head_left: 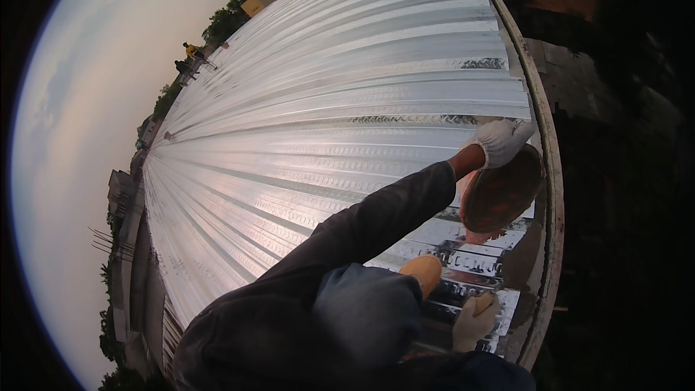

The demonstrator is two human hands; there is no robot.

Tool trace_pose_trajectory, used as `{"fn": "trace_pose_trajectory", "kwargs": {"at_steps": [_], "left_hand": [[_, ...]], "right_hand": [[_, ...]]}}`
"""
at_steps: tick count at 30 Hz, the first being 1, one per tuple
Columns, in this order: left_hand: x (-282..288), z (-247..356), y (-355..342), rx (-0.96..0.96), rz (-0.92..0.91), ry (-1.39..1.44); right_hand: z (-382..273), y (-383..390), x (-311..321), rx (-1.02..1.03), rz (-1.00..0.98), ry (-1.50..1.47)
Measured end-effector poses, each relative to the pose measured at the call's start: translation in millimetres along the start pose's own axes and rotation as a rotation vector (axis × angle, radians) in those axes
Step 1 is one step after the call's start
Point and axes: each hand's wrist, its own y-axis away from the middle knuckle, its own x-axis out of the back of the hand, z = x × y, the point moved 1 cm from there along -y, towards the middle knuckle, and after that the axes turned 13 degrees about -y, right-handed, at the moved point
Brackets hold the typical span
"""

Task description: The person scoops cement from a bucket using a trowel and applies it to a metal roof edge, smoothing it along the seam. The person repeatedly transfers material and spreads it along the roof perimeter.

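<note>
My left hand (503, 142), in a white knitted glove, reaches far out to the right and is closed on the rim of a round reddish-brown basin (501, 192). The basin is tilted beside the roof edge, its dark face partly visible. Closer to my body, my gloved right hand (473, 327) is wrapped around a tool with a tan, wooden-looking handle (484, 303); its working end cannot be made out. Both hands are over the ribbed metal roofing (326, 145). Grey, mortar-like material (523, 255) lies along the sheet ends below the basin.
A raised concrete edge (548, 174) curves along the right, with a dark drop beyond. My tan shoe (423, 273) rests on the sheets by my bent knee (368, 311). Two people (191, 58) are far off at the roof's left side. Rebar (108, 240) sticks out at left.
</note>
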Motion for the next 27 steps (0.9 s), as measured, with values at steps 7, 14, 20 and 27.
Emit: {"fn": "trace_pose_trajectory", "kwargs": {"at_steps": [7,14,20,27], "left_hand": [[-5.4,17.3,-18.9,-0.064,-0.106,-0.179],[9.0,-26.1,-23.3,-0.030,-0.196,-0.048],[-9.1,-19.2,-60.3,-0.038,-0.172,0.231],[-21.9,-33.0,-78.2,0.245,-0.278,0.373]], "right_hand": [[-4.4,-0.1,-1.6,-0.033,0.021,-0.030],[5.2,0.5,-19.2,0.068,0.063,-0.008],[12.8,2.6,-4.7,0.154,0.172,0.098],[-11.5,0.4,15.8,0.058,0.151,0.085]]}}
